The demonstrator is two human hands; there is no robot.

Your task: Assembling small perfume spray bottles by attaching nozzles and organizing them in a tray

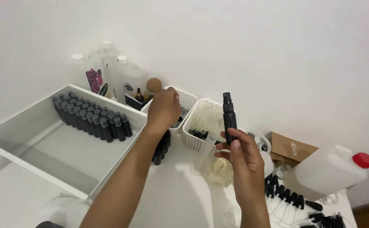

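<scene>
A: Your right hand (245,158) pinches the spray bottle (229,119) low on its body, thumb and fingers pressed round it, upright, just near the right basket (204,122).

B: And the left?

A: Your left hand (163,109) is in the left basket (187,101), fingers curled down; can't tell if they pinch anything.

B: How does the bottle handle?

A: Looks light, stiff, smooth plastic, so likely a bit slippery. Hold mid-body, not the sprayer top.

B: Around it?

A: Tray (113,99) of capped bottles (92,116) far left, white jug (325,171) with a red cap right, loose pump heads (292,197) near right.
</scene>
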